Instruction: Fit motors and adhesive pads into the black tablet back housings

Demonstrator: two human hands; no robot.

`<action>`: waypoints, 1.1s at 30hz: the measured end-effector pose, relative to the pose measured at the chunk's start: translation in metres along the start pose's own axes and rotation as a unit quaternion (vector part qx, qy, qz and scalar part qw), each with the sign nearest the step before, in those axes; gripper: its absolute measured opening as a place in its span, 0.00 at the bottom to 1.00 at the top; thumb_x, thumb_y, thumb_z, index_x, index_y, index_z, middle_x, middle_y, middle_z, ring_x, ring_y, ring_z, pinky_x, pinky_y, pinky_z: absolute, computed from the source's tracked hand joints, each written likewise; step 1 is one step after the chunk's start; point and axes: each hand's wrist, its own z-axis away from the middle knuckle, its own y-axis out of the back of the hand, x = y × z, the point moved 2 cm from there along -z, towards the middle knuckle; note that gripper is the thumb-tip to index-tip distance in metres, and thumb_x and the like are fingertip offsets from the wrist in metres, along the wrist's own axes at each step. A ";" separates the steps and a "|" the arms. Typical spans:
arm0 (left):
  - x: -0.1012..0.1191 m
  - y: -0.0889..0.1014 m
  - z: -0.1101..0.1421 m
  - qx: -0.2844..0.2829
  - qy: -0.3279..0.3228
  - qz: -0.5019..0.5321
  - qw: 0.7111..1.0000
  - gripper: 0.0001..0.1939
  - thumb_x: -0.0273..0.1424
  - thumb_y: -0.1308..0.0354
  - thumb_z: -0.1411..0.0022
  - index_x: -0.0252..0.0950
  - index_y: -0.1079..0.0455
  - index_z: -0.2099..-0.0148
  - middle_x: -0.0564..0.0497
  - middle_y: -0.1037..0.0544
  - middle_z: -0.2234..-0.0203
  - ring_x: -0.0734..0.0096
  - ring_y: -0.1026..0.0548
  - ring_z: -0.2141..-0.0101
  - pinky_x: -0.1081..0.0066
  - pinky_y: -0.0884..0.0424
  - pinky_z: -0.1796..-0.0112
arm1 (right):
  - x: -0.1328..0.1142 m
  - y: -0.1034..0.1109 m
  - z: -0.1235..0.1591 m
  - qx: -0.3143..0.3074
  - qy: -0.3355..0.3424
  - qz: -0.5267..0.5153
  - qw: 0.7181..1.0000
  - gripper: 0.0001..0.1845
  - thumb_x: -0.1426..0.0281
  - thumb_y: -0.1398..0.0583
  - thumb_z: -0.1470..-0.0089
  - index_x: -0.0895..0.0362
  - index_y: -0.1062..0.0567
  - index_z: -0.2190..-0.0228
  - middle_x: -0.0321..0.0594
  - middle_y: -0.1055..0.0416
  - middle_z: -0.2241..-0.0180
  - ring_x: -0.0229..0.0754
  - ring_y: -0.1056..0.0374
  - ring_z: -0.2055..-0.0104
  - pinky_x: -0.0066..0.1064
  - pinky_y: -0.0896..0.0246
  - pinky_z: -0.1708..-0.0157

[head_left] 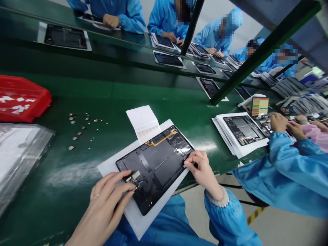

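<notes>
A black tablet housing lies open, inside up, on a white sheet in front of me. An orange flex cable runs along its far edge. My left hand has its thumb and fingertips at both sides of a small circuit board at the housing's left end. At the right end, my right hand pinches at the housing's edge; what is between its fingertips is hidden. Several small round parts with thin wires lie on the green bench to the left.
A white label sheet touches the housing's far side. At left are a red bin and a clear plastic sleeve. A stack with another housing stands right, beside a co-worker's sleeve. A green post slants overhead.
</notes>
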 end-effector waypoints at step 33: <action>-0.010 -0.004 0.010 0.012 -0.027 -0.050 0.998 0.13 0.42 0.52 0.34 0.44 0.30 0.55 0.48 0.27 0.52 0.56 0.29 0.53 0.58 0.32 0.55 | 0.008 0.019 -0.031 -0.010 0.049 0.026 0.998 0.05 0.71 0.47 0.40 0.55 0.31 0.65 0.41 0.30 0.66 0.42 0.34 0.63 0.35 0.38 0.61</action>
